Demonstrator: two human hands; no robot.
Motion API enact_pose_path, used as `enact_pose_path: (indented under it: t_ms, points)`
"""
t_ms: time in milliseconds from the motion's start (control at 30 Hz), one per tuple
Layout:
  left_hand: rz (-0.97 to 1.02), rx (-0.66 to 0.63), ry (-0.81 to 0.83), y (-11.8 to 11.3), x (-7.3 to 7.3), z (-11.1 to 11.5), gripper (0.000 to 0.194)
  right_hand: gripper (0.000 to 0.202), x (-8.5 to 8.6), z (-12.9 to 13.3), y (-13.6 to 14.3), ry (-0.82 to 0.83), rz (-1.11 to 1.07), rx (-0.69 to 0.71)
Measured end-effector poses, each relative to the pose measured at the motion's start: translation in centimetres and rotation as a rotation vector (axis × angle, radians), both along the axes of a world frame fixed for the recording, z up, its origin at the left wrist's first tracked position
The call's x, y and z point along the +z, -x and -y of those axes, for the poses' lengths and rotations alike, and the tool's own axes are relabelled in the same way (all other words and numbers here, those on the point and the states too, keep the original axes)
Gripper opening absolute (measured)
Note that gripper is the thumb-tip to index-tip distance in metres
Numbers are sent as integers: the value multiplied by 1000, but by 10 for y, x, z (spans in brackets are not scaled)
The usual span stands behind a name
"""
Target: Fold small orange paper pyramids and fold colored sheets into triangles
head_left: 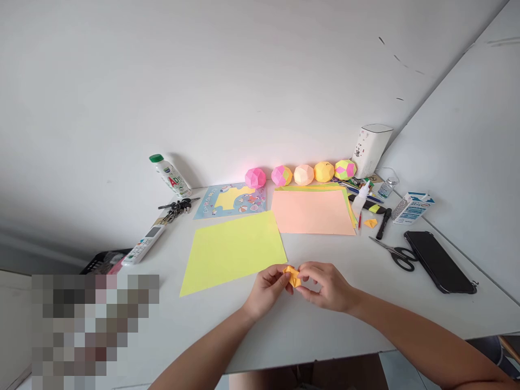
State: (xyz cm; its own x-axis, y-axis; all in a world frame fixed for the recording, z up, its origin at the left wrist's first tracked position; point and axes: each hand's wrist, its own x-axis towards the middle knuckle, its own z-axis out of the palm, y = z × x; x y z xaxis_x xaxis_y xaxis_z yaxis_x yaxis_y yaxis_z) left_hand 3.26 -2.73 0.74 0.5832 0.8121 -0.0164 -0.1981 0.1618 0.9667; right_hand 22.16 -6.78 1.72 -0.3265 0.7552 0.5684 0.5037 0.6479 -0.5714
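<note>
Folded orange paper [293, 277], held from both sides
The left hand [266, 292] pinches it, the right hand [331, 288] its other edge, just off the yellow-green sheet [233, 253] (near right corner).

Blk phone [441, 261], keys [179, 209], grn-cap btl [169, 176]

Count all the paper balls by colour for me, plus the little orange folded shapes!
All-pink ball: 1
Peach ball: 1
Yellow-orange ball: 1
Mixed-colour: 2, mostly pink ball and green-pink ball
Orange folded: 2, held shape and loose shape
Total: 7
</note>
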Motion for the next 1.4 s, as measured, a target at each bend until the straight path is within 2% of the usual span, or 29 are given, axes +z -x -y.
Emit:
enact_pose_path:
  t_ms: [400, 767, 1100, 1400]
  points:
    - [-36, 39, 6, 0, 2, -1, 40, 5, 3, 0, -1, 72, -6, 13]
    - [-41, 54, 20, 1, 5, 0, 39, 7, -2, -3, -2, -132, 119, -41]
    - [-56, 37, 23, 1, 3, 0, 39, 17, 1, -2, -2, -58, 103, -14]
    - [-70, 30, 29, 1, 0, 0, 41, 16, 4, -1, 0, -41, 46, -17]
